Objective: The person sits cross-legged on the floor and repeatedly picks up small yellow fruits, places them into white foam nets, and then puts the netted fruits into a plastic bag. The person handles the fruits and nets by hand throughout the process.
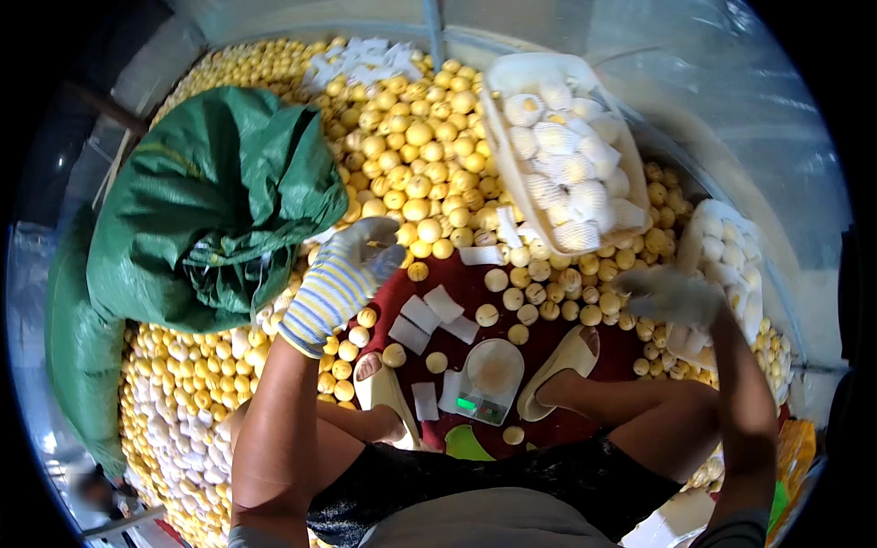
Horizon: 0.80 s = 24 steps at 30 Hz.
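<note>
My left hand (pixel 349 274), in a striped knit glove with grey fingers, reaches over the edge of a heap of yellow pepino melons (pixel 418 185), beside a green woven sack (pixel 205 205). Its fingers curl towards the thumb; whether a fruit is between them is unclear. My right hand (pixel 671 296), gloved and blurred by motion, is above melons at the right, near a smaller tub (pixel 743 233) of wrapped fruit. Its grip cannot be made out. Between my feet, a digital kitchen scale (pixel 493 373) with a lit green display has no fruit on its pan.
A large white plastic tub (pixel 503 151) holds melons in foam net sleeves. Flat white foam sleeves (pixel 418 320) lie on the dark red cloth (pixel 452 281), with more sleeves (pixel 366 61) piled at the back. Loose melons (pixel 519 334) surround the scale. A metal-framed wall (pixel 685 96) curves behind.
</note>
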Each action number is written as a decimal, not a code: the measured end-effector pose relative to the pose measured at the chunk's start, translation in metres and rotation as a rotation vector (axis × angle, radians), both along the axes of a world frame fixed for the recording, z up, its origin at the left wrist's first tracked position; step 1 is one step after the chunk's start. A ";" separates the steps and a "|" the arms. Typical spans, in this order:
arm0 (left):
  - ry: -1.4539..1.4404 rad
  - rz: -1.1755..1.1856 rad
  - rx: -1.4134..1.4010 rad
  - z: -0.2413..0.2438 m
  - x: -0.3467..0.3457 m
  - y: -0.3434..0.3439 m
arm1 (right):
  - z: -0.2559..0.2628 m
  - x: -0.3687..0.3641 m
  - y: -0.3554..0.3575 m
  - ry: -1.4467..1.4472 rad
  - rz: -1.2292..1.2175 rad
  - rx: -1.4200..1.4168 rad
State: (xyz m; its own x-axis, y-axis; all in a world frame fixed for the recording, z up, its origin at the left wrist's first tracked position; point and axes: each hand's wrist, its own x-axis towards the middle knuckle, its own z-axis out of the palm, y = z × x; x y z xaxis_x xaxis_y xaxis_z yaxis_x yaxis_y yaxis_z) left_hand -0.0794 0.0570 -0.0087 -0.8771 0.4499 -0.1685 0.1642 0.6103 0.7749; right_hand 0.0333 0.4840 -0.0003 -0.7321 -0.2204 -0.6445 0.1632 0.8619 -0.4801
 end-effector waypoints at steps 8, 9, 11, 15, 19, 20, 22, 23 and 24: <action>-0.001 0.152 0.137 0.052 -0.004 -0.026 | -0.253 -0.112 -0.160 0.442 0.021 0.457; -0.026 0.170 0.196 0.054 -0.009 -0.032 | -0.277 -0.121 -0.166 0.391 -0.003 0.522; -0.047 0.211 0.207 0.050 -0.018 -0.039 | -0.324 -0.123 -0.161 0.391 -0.008 0.603; 0.155 0.234 0.080 0.024 -0.027 -0.065 | -0.286 -0.129 -0.183 0.302 -0.395 0.019; 0.278 0.179 0.053 -0.007 -0.025 -0.072 | -0.185 -0.119 -0.230 0.206 -0.344 -0.577; 0.230 0.154 0.007 -0.008 -0.026 -0.065 | -0.151 -0.111 -0.241 0.176 -0.389 -0.666; 0.143 0.091 -0.025 -0.015 -0.025 -0.053 | -0.130 -0.098 -0.249 0.309 -0.422 -0.732; 0.107 0.049 -0.038 -0.022 -0.024 -0.053 | -0.114 -0.092 -0.256 0.300 -0.492 -0.775; 0.098 0.046 -0.072 -0.018 -0.022 -0.049 | -0.095 -0.087 -0.263 0.332 -0.506 -0.810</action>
State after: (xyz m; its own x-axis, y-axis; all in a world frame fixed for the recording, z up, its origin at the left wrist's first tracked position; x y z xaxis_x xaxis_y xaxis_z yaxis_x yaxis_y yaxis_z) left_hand -0.1017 0.0082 -0.0271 -0.9104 0.3984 -0.1113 0.2075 0.6726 0.7104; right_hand -0.0533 0.2208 -0.0953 -0.9760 -0.1149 -0.1851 0.1709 0.1231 -0.9776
